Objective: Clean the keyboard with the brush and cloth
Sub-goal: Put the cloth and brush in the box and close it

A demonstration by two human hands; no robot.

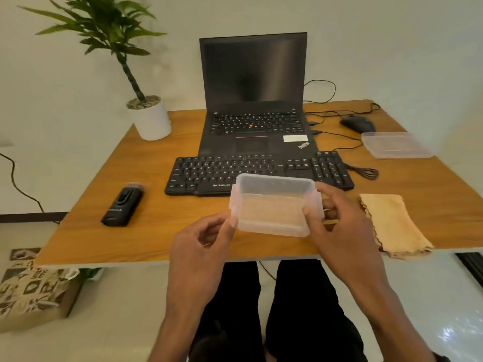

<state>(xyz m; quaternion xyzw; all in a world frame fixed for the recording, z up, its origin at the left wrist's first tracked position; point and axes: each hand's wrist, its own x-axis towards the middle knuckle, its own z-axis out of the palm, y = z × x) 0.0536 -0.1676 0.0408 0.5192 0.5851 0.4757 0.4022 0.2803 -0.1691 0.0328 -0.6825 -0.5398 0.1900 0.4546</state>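
a: where are the person's hands?

b: both hold a clear plastic box (pixel 273 205) just above the near edge of a wooden desk (pixel 146 231). the left hand (pixel 202 246) pinches the box's left end, thumb on its near corner, the other fingers curled below. the right hand (pixel 337 228) grips the right end, thumb over the rim and fingers wrapped around the far side. the box is open on top and looks empty.

a: and the things for cleaning?

b: the keyboard (pixel 261 171), black, lies just behind the box, which covers part of its front edge. the brush (pixel 122 205), a black handheld one with its bristles pointing away, lies on the desk well to the left of the hands. the cloth (pixel 392 223), folded and tan, lies to the right of the right hand, hanging slightly over the near edge.

a: what else is there?

b: an open laptop (pixel 253 100) with a dark screen stands behind the keyboard. a lid (pixel 394 145) of clear plastic and a mouse (pixel 358 124) sit at the far right. a plant (pixel 146 111) in a white pot stands at the far left corner.
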